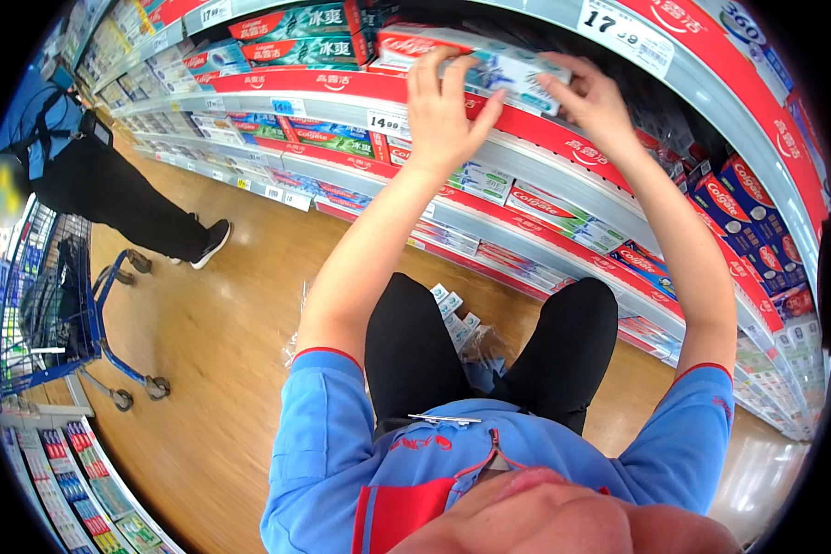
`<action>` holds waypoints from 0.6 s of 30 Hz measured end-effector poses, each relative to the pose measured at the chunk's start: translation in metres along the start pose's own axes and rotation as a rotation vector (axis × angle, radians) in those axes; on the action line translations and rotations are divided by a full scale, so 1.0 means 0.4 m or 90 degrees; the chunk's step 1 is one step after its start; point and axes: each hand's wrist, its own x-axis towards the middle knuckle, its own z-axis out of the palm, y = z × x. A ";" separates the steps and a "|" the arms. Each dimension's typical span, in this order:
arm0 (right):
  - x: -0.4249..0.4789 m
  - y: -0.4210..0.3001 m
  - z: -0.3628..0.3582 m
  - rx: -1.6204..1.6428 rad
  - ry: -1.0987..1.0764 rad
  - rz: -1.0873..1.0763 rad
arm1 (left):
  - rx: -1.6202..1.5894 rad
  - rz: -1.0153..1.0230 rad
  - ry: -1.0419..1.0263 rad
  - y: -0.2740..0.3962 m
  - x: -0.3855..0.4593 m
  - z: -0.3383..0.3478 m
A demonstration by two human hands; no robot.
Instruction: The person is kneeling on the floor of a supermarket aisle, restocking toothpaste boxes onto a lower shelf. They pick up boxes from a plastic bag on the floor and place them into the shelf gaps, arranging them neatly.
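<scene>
On the upper shelf, a white-and-red Colgate toothpaste box (519,75) lies along the front edge, tilted down to the right. My left hand (447,107) reaches over its middle, fingers on the top and thumb at the front face. At the right end, my right hand (592,97) grips the box, its thumb on the front and its fingers partly hidden behind. Green-and-red toothpaste boxes (298,52) are stacked just left of it. A dark gap in the shelf opens to the right, behind my right hand.
Red shelf strips and price tags (388,122) run below. Small white boxes (460,325) and clear plastic wrap (488,346) lie on the floor between my knees. At left, a person (104,180) stands by a blue shopping cart (48,291). Dark blue Colgate boxes (734,201) fill the shelf at right.
</scene>
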 end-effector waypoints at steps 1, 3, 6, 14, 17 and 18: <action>-0.011 -0.018 0.013 0.052 -0.029 0.024 | 0.022 0.020 0.012 -0.003 0.015 -0.005; -0.008 -0.024 0.020 0.039 -0.049 0.000 | 0.031 0.058 0.017 -0.011 0.055 -0.003; -0.002 -0.022 0.020 0.178 -0.100 -0.018 | 0.053 0.130 -0.045 -0.033 0.118 -0.003; 0.153 0.102 0.010 -0.257 -0.014 0.004 | 0.033 0.002 -0.279 -0.037 0.193 -0.038; 0.184 0.082 0.048 -0.491 -0.188 -0.033 | -0.090 -0.255 -0.470 -0.092 0.254 -0.027; 0.176 0.092 0.069 -0.502 -0.105 -0.051 | -0.064 -0.257 -0.532 -0.096 0.283 -0.014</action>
